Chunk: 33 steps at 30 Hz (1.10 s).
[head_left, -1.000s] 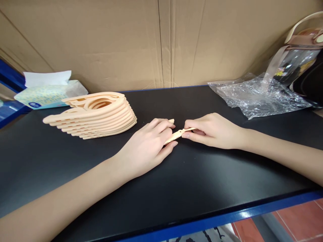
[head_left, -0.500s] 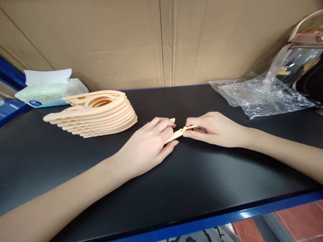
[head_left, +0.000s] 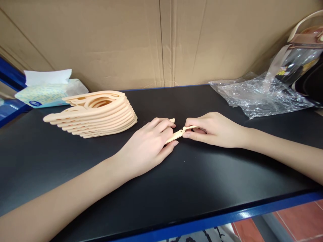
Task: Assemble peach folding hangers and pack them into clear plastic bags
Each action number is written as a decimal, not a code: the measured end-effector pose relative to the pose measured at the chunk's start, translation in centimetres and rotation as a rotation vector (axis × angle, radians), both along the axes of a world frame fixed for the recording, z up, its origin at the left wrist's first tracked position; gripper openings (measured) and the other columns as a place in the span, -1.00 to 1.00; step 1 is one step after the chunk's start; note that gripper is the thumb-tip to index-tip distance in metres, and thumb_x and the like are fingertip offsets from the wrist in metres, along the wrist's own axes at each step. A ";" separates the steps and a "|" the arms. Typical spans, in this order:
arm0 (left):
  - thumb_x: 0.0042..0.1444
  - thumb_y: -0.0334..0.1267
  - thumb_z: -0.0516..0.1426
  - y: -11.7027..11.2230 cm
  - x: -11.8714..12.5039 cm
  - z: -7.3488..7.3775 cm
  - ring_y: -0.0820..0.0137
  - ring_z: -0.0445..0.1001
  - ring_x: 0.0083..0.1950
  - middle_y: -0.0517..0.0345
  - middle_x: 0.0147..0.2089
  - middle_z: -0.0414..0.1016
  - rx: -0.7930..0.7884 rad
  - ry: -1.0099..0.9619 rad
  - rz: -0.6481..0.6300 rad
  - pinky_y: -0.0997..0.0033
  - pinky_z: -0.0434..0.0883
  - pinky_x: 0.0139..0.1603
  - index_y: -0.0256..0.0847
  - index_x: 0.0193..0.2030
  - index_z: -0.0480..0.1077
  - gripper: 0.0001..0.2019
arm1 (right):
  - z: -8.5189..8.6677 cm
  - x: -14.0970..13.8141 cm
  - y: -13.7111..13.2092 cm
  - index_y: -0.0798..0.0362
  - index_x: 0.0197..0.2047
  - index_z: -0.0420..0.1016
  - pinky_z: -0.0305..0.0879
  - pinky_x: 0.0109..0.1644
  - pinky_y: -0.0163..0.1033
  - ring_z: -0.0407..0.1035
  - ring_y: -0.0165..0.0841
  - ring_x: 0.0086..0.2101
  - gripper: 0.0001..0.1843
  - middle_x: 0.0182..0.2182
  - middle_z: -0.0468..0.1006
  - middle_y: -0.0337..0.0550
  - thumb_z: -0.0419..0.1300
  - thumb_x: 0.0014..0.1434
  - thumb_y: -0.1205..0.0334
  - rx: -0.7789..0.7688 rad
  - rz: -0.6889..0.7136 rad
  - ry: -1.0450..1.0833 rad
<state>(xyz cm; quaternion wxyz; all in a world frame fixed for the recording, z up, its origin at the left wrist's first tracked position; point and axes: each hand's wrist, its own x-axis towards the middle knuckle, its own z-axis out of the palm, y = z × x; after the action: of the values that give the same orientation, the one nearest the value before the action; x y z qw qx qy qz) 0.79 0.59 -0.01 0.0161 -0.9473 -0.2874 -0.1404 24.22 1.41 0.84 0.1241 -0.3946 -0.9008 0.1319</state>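
Observation:
A small peach plastic hanger piece (head_left: 178, 134) lies on the black table (head_left: 191, 181) between my two hands, mostly covered by them. My left hand (head_left: 148, 144) rests palm down over its left part, fingers curled and pinching it. My right hand (head_left: 214, 129) grips its right end between thumb and fingers. A leaning stack of several peach folding hangers (head_left: 93, 114) sits to the left of my left hand, apart from it.
A tissue pack (head_left: 47, 90) lies at the back left. Crumpled clear plastic wrap (head_left: 257, 95) and a bag with a dark item (head_left: 300, 64) sit at the back right. A cardboard wall (head_left: 161, 40) closes the back. The table's blue front edge (head_left: 227, 216) runs below.
Hardly anything has moved; both hands stay clasped on the hanger piece, with only a slight shift of view.

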 end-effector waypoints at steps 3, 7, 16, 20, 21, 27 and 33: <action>0.36 -0.26 0.01 0.0 0.0 0.0 0.18 0.31 0.25 -0.07 0.10 0.46 0.002 0.000 0.006 0.12 0.39 0.22 -0.31 0.01 0.45 -0.74 | 0.0 0.0 0.0 0.00 -0.29 0.39 -0.06 -0.48 -0.35 0.15 -0.47 -0.60 -0.65 -0.63 0.25 -0.39 0.00 0.36 -0.06 0.005 0.001 0.000; 0.36 -0.26 0.01 0.0 0.0 -0.1 0.17 0.32 0.25 -0.08 0.09 0.46 0.010 -0.008 -0.003 0.13 0.39 0.22 -0.32 0.00 0.45 -0.74 | 0.0 0.0 -0.1 0.00 -0.28 0.39 -0.06 -0.47 -0.34 0.16 -0.46 -0.59 -0.65 -0.61 0.27 -0.37 -0.01 0.36 -0.06 -0.004 0.000 -0.005; 0.36 -0.27 0.01 0.0 0.0 0.0 0.17 0.32 0.25 -0.08 0.10 0.46 0.018 -0.007 -0.006 0.12 0.39 0.22 -0.33 0.01 0.45 -0.74 | 0.1 0.0 -0.1 0.00 -0.28 0.36 -0.07 -0.46 -0.34 0.14 -0.46 -0.59 -0.70 -0.62 0.26 -0.38 -0.01 0.36 0.01 -0.003 0.002 -0.020; 0.35 -0.27 0.01 0.0 0.0 -0.1 0.17 0.32 0.24 -0.07 0.11 0.45 0.016 -0.005 -0.003 0.11 0.40 0.21 -0.30 -0.02 0.45 -0.76 | 0.1 0.0 0.0 0.00 -0.29 0.34 -0.06 -0.46 -0.34 0.14 -0.46 -0.60 -0.73 -0.62 0.27 -0.38 -0.01 0.36 0.05 0.001 0.021 -0.016; 0.35 -0.26 0.01 0.0 0.0 -0.1 0.17 0.32 0.24 -0.06 0.11 0.45 0.013 -0.005 -0.001 0.11 0.40 0.21 -0.30 -0.03 0.45 -0.77 | 0.0 0.0 0.0 0.00 -0.29 0.34 -0.06 -0.46 -0.34 0.14 -0.46 -0.60 -0.74 -0.62 0.27 -0.38 -0.01 0.35 0.06 0.002 0.020 -0.018; 0.35 -0.26 0.02 0.0 -0.1 -0.1 0.16 0.32 0.24 -0.07 0.11 0.46 0.019 -0.008 -0.004 0.12 0.41 0.20 -0.31 0.00 0.45 -0.75 | 0.2 -0.3 -0.3 -0.01 -0.35 0.29 -0.08 -0.47 -0.33 0.14 -0.48 -0.61 -0.75 -0.63 0.26 -0.39 0.00 0.33 0.07 0.017 -0.032 -0.036; 0.34 -0.27 0.03 0.0 0.0 -0.1 0.14 0.33 0.23 -0.07 0.10 0.46 0.028 -0.018 -0.016 0.10 0.41 0.20 -0.33 0.02 0.45 -0.75 | 0.2 -0.6 -0.4 -0.01 -0.41 0.20 -0.09 -0.46 -0.33 0.14 -0.48 -0.61 -0.71 -0.63 0.24 -0.40 0.00 0.32 0.05 0.029 -0.075 -0.046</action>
<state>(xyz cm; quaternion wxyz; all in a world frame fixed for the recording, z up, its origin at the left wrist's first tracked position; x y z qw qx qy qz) 0.79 0.59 -0.12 0.0256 -0.9480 -0.2780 -0.1528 23.60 0.96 1.01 0.1142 -0.4292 -0.8898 0.1048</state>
